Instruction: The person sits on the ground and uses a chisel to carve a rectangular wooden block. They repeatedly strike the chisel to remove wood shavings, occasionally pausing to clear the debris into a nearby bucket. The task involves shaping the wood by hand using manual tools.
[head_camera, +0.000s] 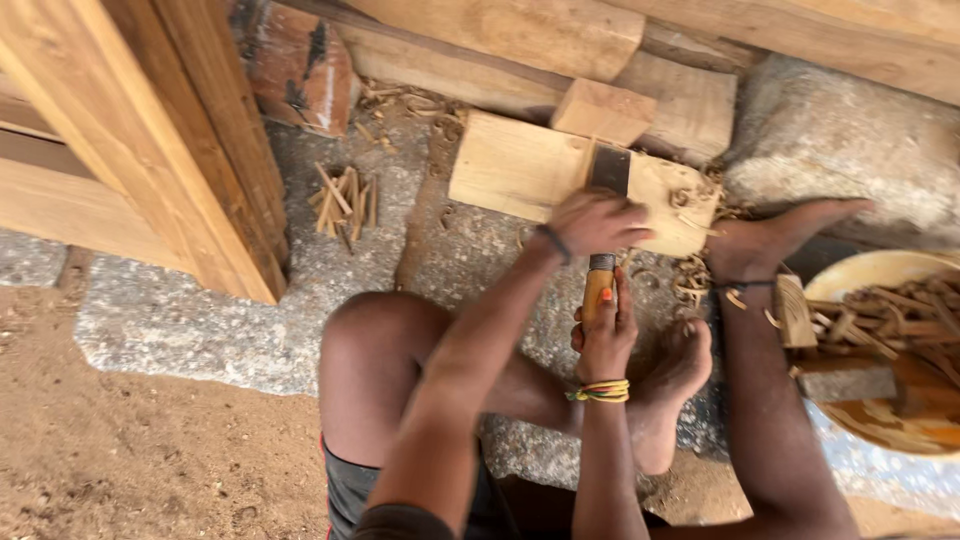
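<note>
A pale wooden block (512, 170) lies flat on the stone ground in front of me. A chisel with a wide dark blade (610, 168) and a yellow-orange handle (598, 284) rests on its top face. My left hand (592, 222) presses down over the chisel where blade and handle meet. My right hand (606, 332), with coloured bangles at the wrist, is closed around the handle's lower end. One bare foot (775, 238) rests against the block's right end, and the other foot (682, 372) lies under my right wrist. Curled shavings (692, 272) lie by the block.
A yellow bowl (872, 270) of wood chips sits at the right with a small wood piece (795, 310) beside it. A smaller wood block (602, 110) and planks lie behind. A wooden frame (170, 150) stands left, near a pile of small sticks (345, 200), a brick (300, 65) and a rough stone (845, 140).
</note>
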